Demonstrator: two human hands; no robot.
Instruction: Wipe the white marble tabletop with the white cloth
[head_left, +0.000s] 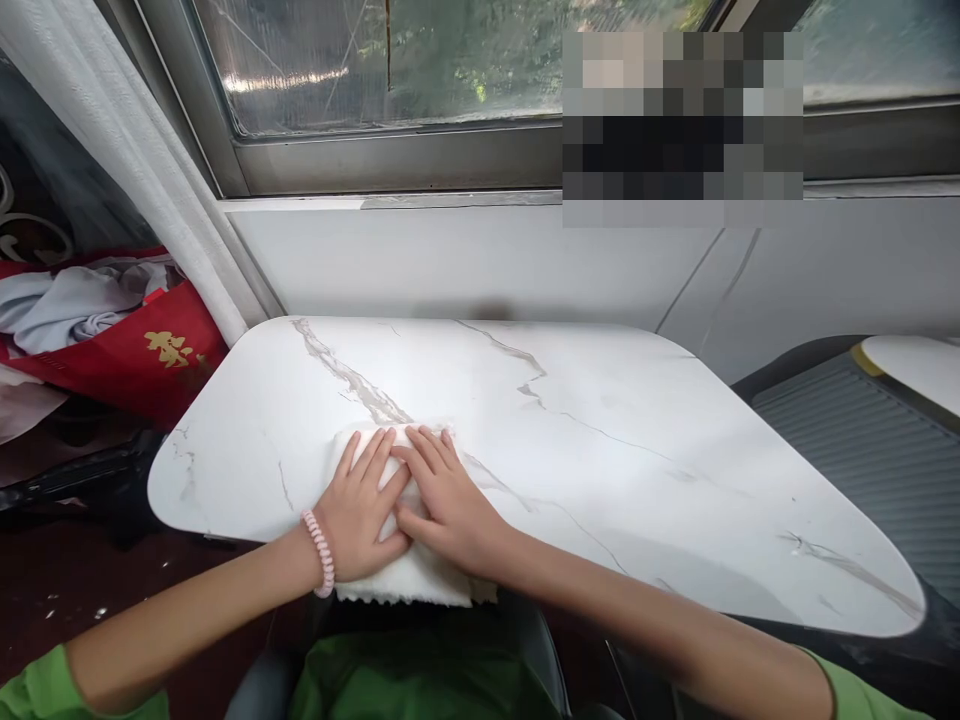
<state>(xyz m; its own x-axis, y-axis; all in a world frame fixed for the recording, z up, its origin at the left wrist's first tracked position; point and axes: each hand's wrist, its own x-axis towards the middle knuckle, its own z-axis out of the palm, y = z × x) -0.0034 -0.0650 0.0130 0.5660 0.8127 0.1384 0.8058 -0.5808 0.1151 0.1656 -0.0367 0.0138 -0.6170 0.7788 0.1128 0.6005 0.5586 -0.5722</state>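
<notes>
A folded white cloth (pixel 420 588) with a scalloped edge lies at the near edge of a white marble-patterned table (pixel 600 400), partly hanging over it. My left hand (pixel 364 510), with a pink coiled band at the wrist, rests flat on the cloth with its fingers spread. My right hand (pixel 450 500) also lies flat on the cloth, its fingers stretched forward and its thumb toward the left hand. The fingers of the two hands meet or slightly overlap over the middle of the cloth. Neither hand grips anything.
A red bag (pixel 150 350) holding pale cloth stands left of the table, below a white curtain (pixel 120 130). A window (pixel 420 60) is set in the wall behind the table. At the right stands a grey ribbed surface (pixel 847 430).
</notes>
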